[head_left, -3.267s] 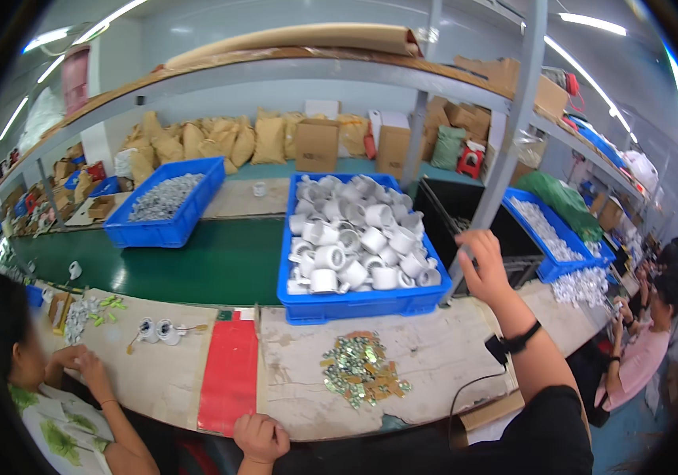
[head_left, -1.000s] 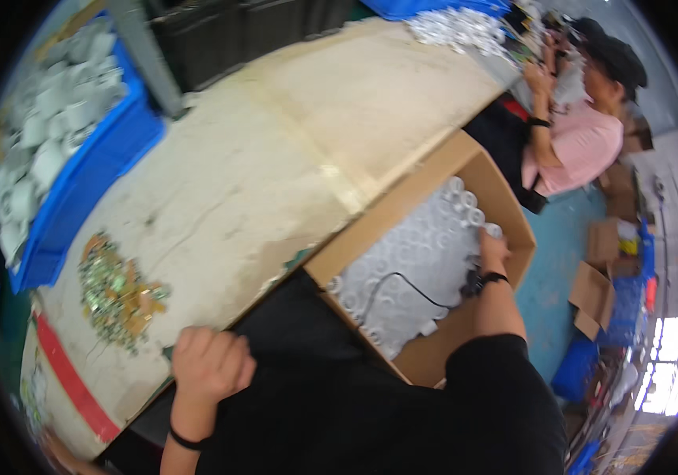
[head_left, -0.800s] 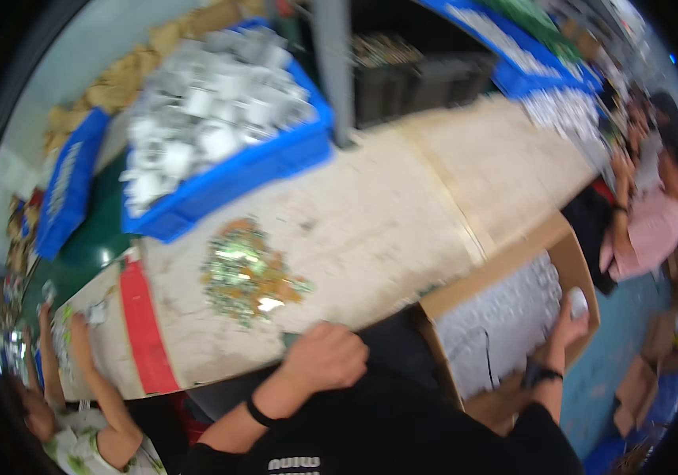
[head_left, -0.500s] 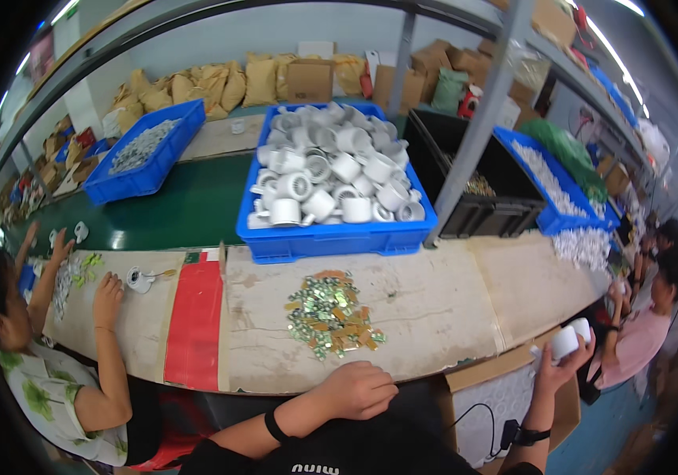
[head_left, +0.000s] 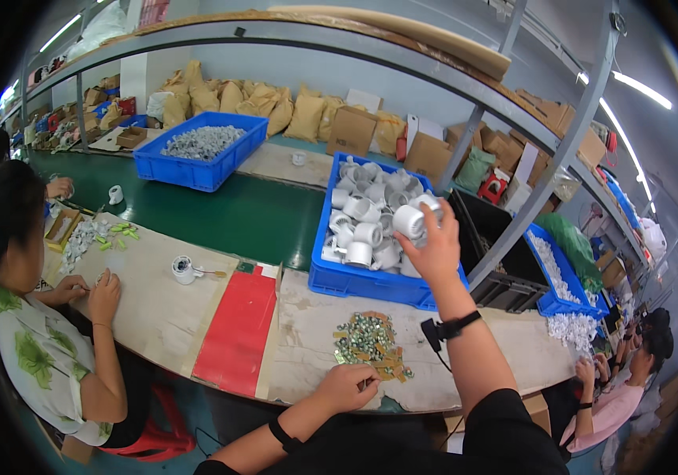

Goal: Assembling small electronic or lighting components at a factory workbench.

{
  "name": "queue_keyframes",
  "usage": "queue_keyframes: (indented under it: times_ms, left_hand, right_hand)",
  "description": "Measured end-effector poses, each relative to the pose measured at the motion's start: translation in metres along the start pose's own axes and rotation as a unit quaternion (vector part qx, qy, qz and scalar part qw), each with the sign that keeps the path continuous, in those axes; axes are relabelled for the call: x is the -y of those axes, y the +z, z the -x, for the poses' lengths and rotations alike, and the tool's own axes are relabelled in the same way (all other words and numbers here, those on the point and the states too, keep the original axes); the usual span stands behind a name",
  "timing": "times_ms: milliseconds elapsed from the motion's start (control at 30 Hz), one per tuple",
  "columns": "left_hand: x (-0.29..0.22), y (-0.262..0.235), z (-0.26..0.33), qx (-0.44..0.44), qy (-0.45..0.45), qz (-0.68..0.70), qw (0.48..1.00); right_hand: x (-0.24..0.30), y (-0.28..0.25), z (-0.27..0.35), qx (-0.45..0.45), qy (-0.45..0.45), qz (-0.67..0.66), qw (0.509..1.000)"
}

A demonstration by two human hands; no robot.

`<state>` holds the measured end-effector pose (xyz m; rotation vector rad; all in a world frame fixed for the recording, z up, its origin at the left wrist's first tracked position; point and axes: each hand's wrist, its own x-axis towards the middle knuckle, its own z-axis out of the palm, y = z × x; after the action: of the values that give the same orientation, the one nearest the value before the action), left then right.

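My right hand reaches over the near right part of a blue bin. Its fingers are closed around a white plastic cup-shaped housing; another white piece shows behind the fingers. The bin is heaped with white housings of the same kind, some with side stubs. At the table's front edge rests my left hand, its fingers curled and pinched together; what they hold, if anything, is hidden. Just beyond it lies a pile of small green circuit boards and orange-brown strips.
A red sheet lies left of the pile. At left a co-worker handles small parts near a white housing. Another blue bin stands far left. Right are a black crate, a grey post and a person in pink.
My right hand has swung from the carton at lower right up over the blue bin, still with white housings. My left hand's fingers have drawn into a pinch. The view has shifted.
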<state>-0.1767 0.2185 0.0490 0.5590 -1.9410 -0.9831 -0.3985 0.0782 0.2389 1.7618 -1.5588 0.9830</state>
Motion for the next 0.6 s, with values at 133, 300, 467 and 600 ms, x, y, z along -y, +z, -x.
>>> queue_keyframes:
  times_ms: [133, 300, 467, 600]
  left_hand:
    - [-0.002, 0.001, -0.001, -0.005, 0.010, 0.003, 1.000]
    - [0.000, 0.000, 0.005, 0.003, -0.016, 0.023, 1.000]
    - [-0.009, -0.004, 0.006, 0.023, -0.039, 0.018, 0.999]
    - [-0.009, -0.003, 0.002, 0.027, -0.019, -0.011, 0.999]
  right_hand:
    - [-0.014, 0.053, 0.002, 0.052, 0.010, 0.061, 0.997]
    - [-0.012, 0.036, 0.023, 0.022, -0.012, 0.050, 0.998]
    - [-0.021, -0.066, 0.088, -0.050, 0.018, -0.011, 0.999]
    - [-0.092, -0.169, 0.196, -0.111, 0.044, 0.121, 0.986]
